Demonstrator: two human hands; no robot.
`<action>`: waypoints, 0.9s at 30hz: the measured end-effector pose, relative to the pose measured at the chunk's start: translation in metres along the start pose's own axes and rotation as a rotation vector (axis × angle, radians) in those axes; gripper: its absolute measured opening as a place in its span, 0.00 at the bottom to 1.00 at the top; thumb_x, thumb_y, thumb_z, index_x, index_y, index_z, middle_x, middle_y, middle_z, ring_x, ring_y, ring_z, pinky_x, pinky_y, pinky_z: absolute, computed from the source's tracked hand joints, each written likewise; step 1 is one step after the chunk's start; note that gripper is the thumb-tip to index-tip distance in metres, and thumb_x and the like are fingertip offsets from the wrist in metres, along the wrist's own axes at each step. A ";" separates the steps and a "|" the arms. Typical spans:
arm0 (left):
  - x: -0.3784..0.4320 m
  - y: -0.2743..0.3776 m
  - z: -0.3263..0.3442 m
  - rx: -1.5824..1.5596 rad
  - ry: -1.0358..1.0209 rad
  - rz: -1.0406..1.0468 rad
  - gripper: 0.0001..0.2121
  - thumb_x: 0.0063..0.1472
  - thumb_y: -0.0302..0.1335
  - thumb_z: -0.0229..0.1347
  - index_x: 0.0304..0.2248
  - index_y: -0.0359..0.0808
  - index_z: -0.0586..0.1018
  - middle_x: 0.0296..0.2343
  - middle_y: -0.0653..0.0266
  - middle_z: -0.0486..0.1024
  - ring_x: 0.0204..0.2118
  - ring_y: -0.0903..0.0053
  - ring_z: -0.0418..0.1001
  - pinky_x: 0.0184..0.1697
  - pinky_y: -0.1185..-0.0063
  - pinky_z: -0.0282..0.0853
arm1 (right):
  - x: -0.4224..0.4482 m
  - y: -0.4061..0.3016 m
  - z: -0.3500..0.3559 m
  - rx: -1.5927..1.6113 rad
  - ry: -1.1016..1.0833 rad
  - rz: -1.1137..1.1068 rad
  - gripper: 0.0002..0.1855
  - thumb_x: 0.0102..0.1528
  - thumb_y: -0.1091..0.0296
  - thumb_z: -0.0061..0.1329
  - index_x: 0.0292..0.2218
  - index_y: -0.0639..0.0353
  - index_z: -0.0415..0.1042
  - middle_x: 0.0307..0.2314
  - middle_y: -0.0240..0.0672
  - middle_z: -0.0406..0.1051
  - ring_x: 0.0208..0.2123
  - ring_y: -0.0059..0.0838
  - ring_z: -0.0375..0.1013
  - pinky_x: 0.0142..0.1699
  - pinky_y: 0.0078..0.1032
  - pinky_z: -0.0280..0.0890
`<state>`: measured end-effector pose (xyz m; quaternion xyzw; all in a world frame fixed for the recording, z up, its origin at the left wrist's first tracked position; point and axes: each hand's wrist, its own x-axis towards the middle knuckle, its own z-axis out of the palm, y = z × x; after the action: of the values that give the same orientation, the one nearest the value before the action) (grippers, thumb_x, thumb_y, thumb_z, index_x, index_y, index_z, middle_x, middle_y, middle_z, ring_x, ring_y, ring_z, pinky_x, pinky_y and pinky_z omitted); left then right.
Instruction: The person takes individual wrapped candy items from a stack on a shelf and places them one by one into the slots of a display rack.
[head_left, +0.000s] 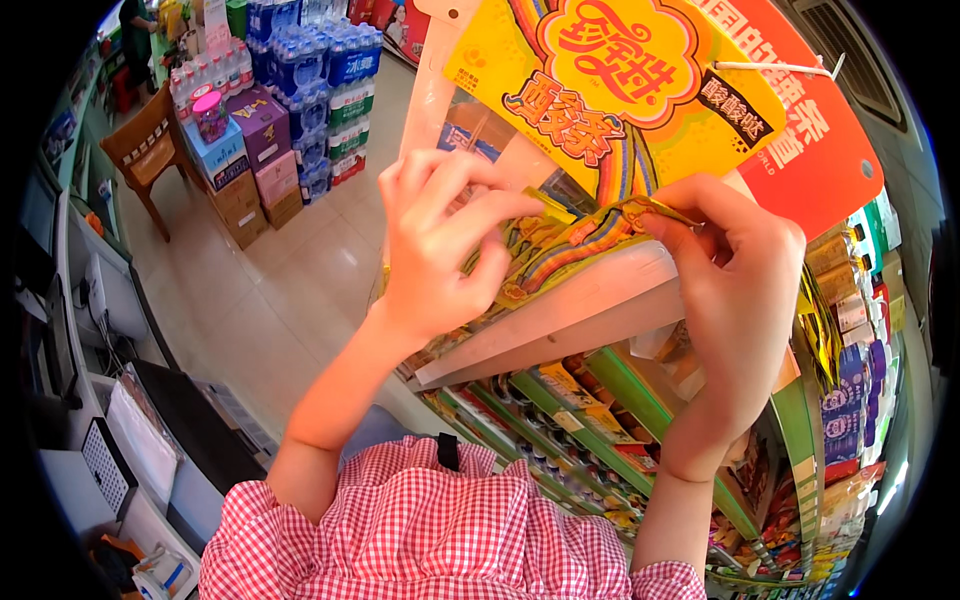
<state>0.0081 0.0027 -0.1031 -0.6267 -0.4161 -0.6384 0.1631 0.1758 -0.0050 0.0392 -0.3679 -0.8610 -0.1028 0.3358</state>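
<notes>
My right hand (742, 277) pinches the upper corner of a yellow candy packet (577, 244) with a rainbow stripe, between thumb and index finger. The packet lies slanted among similar ones in a pale display tray (551, 319). On the tray's left side my left hand (442, 247) hovers over or among the packets. Its fingers are bent and spread, and nothing shows in its grasp; its fingertips partly hide the packets behind. Above both hands rises a yellow display card (622, 82) with printed writing, in front of a red card (832, 142).
Green-edged shelves (615, 420) of packaged goods stand below the tray. Bottles (847, 405) line the right side. Across the tiled floor (292, 277) are shrink-wrapped water packs (319, 90), stacked cartons (255, 127) and a wooden chair (146, 154). A counter (150, 450) runs along the left.
</notes>
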 end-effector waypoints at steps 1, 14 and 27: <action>-0.006 0.000 -0.002 -0.018 0.025 -0.046 0.16 0.36 0.18 0.51 0.29 0.43 0.81 0.28 0.72 0.70 0.35 0.70 0.64 0.43 0.73 0.53 | 0.000 0.001 0.001 -0.003 -0.025 -0.014 0.06 0.41 0.82 0.55 0.25 0.66 0.73 0.12 0.29 0.58 0.15 0.13 0.54 0.21 0.17 0.49; -0.115 0.052 0.022 -0.113 -0.124 -0.398 0.29 0.41 0.17 0.51 0.48 0.37 0.74 0.49 0.57 0.67 0.49 0.60 0.66 0.50 0.68 0.59 | -0.004 -0.003 0.017 -0.041 -0.025 0.078 0.05 0.45 0.79 0.56 0.28 0.63 0.73 0.17 0.32 0.71 0.14 0.19 0.59 0.23 0.19 0.56; -0.143 0.080 0.043 -0.230 -0.431 -0.492 0.45 0.46 0.23 0.59 0.62 0.31 0.48 0.62 0.44 0.38 0.65 0.51 0.39 0.64 0.58 0.42 | -0.007 0.000 0.030 -0.056 -0.106 0.058 0.05 0.47 0.82 0.52 0.28 0.62 0.71 0.16 0.32 0.69 0.14 0.18 0.59 0.21 0.18 0.54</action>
<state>0.1179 -0.0582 -0.2165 -0.6424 -0.5051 -0.5541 -0.1589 0.1640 0.0038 0.0124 -0.4067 -0.8634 -0.0977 0.2820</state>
